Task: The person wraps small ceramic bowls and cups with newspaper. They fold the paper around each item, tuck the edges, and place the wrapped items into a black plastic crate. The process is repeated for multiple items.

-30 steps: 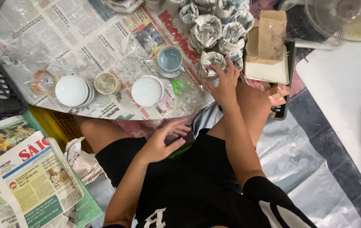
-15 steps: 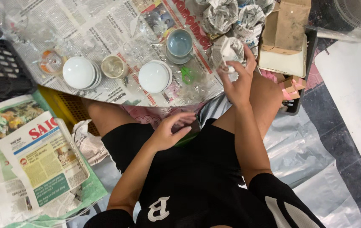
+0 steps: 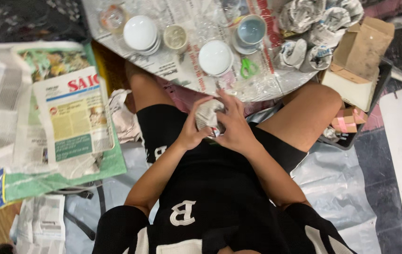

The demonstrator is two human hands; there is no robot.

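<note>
A small object wrapped in newspaper (image 3: 207, 115) sits between both of my hands, just above my lap. My left hand (image 3: 192, 129) cups it from the left and below. My right hand (image 3: 234, 127) grips it from the right with fingers spread over the top. I sit on the floor in black clothes with bare knees apart. Ahead of my hands is a round table (image 3: 262, 87) covered in newspaper and clear plastic. On it lie more wrapped bundles (image 3: 304, 47) at the upper right.
The table holds white bowls (image 3: 140, 34), an upturned white bowl (image 3: 215, 57), a small cup (image 3: 175, 36), a blue cup (image 3: 250, 30) and green scissors (image 3: 247, 68). A cardboard box (image 3: 358, 61) stands at the right. A stack of newspapers (image 3: 64, 122) lies on my left.
My right hand has drawn back from the table with a wrapped bundle. My left hand has risen off my lap to meet it. The view has tilted down toward my lap.
</note>
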